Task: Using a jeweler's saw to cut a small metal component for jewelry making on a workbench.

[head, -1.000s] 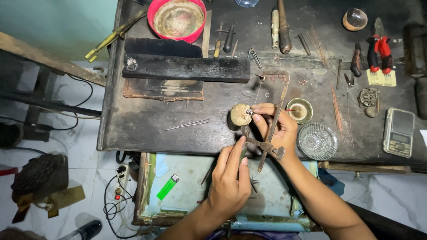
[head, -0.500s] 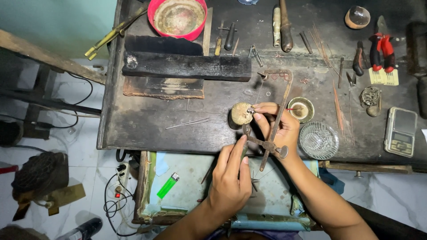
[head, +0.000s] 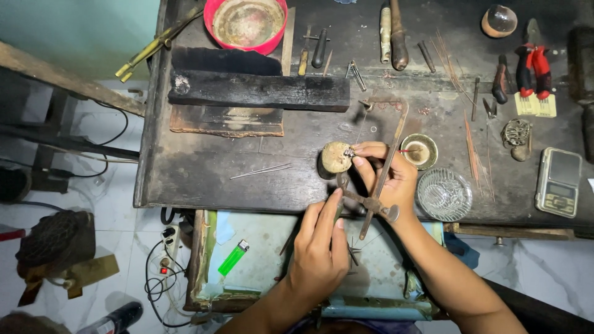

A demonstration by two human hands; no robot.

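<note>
— Where's the right hand (head: 388,179)?
— Fingers pinching a small metal piece (head: 349,151) on the round block (head: 336,157), mid-table.
— The left hand (head: 322,247)?
— Nearer, fingers curled, forefinger reaching far onto the saw frame (head: 377,185).

Grey pocket scale (head: 559,182) with dark screen, bench's right edge.

left hand (head: 318,250) is curled with index finger stretched forward, right hand (head: 387,179) sits farther out, fingertips pinched together.
</note>
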